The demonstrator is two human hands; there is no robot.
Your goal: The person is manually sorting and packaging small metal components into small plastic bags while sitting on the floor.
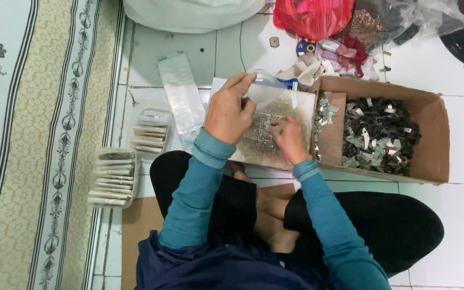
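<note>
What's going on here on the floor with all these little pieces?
A person sits cross-legged on the white tiled floor. The left hand holds up a small clear plastic bag, while the right hand picks at small pieces on a flat pale board. Beside it, a brown cardboard box holds dark and silvery bits.

A red plastic bag [311,17] lies beyond the cardboard box [437,134]; two clear tubs of packets [112,178] sit well left of that box.

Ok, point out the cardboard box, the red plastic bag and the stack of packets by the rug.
cardboard box [437,140]: head view, right wall.
red plastic bag [310,19]: head view, its middle.
stack of packets [111,180]: head view, middle of the stack.
</note>
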